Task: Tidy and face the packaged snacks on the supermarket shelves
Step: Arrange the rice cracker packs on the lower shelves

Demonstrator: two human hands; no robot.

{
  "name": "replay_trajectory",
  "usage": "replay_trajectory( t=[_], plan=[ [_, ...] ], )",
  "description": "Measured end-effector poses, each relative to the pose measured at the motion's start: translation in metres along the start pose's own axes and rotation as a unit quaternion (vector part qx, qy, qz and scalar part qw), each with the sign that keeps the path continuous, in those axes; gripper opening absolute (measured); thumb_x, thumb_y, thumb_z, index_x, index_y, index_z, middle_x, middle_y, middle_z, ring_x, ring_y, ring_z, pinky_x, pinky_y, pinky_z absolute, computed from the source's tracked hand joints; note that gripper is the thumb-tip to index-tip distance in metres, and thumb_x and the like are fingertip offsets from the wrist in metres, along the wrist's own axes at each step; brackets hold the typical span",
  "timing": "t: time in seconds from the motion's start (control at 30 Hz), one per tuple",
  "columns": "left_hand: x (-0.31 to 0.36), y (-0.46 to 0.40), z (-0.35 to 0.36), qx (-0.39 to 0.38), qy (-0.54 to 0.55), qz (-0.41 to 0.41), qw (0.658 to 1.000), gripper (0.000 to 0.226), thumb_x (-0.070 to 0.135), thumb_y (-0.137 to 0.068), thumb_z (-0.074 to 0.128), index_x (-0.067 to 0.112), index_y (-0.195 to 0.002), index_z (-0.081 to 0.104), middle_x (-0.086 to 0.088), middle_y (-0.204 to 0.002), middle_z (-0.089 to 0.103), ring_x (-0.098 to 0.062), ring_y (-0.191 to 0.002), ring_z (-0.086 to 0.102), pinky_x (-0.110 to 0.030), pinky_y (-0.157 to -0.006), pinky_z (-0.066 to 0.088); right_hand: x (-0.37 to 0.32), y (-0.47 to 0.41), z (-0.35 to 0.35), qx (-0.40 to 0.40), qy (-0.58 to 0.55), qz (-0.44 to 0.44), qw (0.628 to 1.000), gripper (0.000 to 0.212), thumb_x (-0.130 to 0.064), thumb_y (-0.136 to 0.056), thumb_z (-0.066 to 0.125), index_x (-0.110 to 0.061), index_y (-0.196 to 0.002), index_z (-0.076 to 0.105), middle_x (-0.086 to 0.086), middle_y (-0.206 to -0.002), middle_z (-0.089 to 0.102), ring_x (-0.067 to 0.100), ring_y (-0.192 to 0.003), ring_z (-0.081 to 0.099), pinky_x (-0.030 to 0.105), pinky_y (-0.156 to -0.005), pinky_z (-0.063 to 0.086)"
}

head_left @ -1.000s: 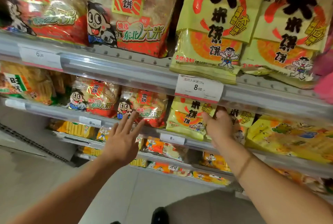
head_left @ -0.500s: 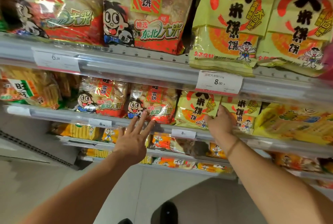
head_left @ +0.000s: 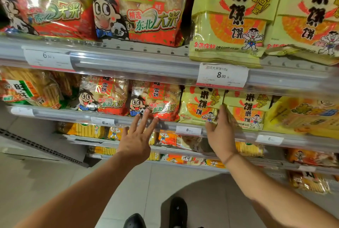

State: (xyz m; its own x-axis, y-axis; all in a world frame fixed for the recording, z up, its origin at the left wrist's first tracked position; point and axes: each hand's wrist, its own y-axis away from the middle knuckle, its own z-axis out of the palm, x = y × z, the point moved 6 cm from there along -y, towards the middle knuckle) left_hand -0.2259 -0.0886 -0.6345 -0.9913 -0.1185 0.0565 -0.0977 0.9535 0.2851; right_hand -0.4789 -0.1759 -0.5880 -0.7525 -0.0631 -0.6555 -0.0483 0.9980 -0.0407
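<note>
On the second shelf stand two red rice-cracker bags with a cartoon face, then two yellow rice-cake bags. My left hand is spread flat, fingertips touching the lower edge of the right red bag. My right hand reaches up between the two yellow bags, its fingers against the left edge of the right yellow bag and its thumb by the left one. Whether it grips a bag is not visible.
The top shelf carries bigger red bags and yellow bags that overhang its front rail, with an 8.00 price tag. Lower shelves hold small orange and yellow packs. My shoes stand on the tiled floor.
My view has moved closer to the shelf. My left hand has gone up to touch the red bag. My right hand has slid between the two yellow bags.
</note>
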Motion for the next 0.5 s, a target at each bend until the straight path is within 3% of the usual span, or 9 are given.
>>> replay_trajectory(
  t=[0.07, 0.13, 0.2, 0.3, 0.4, 0.5],
  plan=[
    [0.001, -0.001, 0.000, 0.007, 0.000, 0.006, 1.000, 0.104, 0.014, -0.088, 0.044, 0.044, -0.134, -0.044, 0.010, -0.140, -0.056, -0.021, -0.141, -0.032, -0.057, -0.116, 0.011, 0.000, 0.015, 0.007, -0.010, -0.016, -0.043, 0.999, 0.071, -0.015, -0.094, 0.059, -0.021, -0.153, 0.019, -0.005, -0.162, 0.001, 0.022, -0.119, 0.056, 0.003, -0.079, 0.042],
    [-0.001, -0.001, -0.001, 0.016, -0.003, 0.017, 1.000, 0.102, 0.014, -0.088, 0.044, 0.043, -0.138, -0.040, 0.010, -0.142, -0.055, -0.021, -0.142, -0.031, -0.057, -0.117, 0.008, -0.003, 0.028, 0.017, -0.025, -0.005, -0.092, 0.995, 0.064, -0.010, -0.093, 0.057, -0.023, -0.149, 0.031, -0.017, -0.159, -0.008, 0.021, -0.139, 0.036, 0.016, -0.095, 0.046],
    [-0.006, 0.002, 0.000, 0.017, -0.025, 0.025, 0.999, 0.098, 0.016, -0.089, 0.043, 0.037, -0.144, -0.035, 0.007, -0.142, -0.055, -0.022, -0.142, -0.033, -0.054, -0.117, 0.002, -0.006, 0.037, 0.031, -0.058, 0.041, -0.114, 0.991, 0.061, -0.006, -0.091, 0.054, -0.020, -0.147, 0.036, -0.018, -0.159, -0.012, 0.014, -0.149, 0.002, 0.032, -0.112, 0.035],
    [-0.028, 0.008, 0.003, 0.028, -0.039, 0.002, 0.999, 0.092, 0.018, -0.089, 0.039, 0.026, -0.148, -0.031, 0.000, -0.137, -0.059, -0.023, -0.133, -0.046, -0.046, -0.113, -0.017, -0.003, 0.047, 0.046, -0.105, 0.147, -0.108, 0.977, 0.075, -0.013, -0.088, 0.053, -0.021, -0.154, 0.019, -0.008, -0.159, -0.017, 0.014, -0.146, -0.018, 0.040, -0.121, 0.007],
    [-0.055, 0.011, 0.002, 0.031, -0.050, 0.015, 0.998, 0.091, 0.019, -0.089, 0.039, 0.023, -0.149, -0.029, -0.001, -0.138, -0.058, -0.023, -0.135, -0.045, -0.046, -0.111, -0.020, -0.007, 0.048, 0.047, -0.100, 0.210, -0.103, 0.967, 0.085, -0.018, -0.087, 0.055, -0.020, -0.155, 0.004, -0.003, -0.159, -0.020, 0.014, -0.143, -0.027, 0.030, -0.115, -0.018],
    [-0.066, 0.007, -0.001, 0.053, -0.044, 0.062, 0.996, 0.088, 0.019, -0.089, 0.040, 0.024, -0.152, -0.021, 0.003, -0.142, -0.055, -0.020, -0.138, -0.041, -0.046, -0.111, -0.019, -0.009, 0.047, 0.052, -0.107, 0.266, -0.077, 0.955, 0.094, -0.022, -0.087, 0.060, -0.016, -0.154, -0.006, 0.004, -0.158, -0.025, 0.020, -0.142, -0.031, 0.032, -0.114, -0.020]
  ],
)
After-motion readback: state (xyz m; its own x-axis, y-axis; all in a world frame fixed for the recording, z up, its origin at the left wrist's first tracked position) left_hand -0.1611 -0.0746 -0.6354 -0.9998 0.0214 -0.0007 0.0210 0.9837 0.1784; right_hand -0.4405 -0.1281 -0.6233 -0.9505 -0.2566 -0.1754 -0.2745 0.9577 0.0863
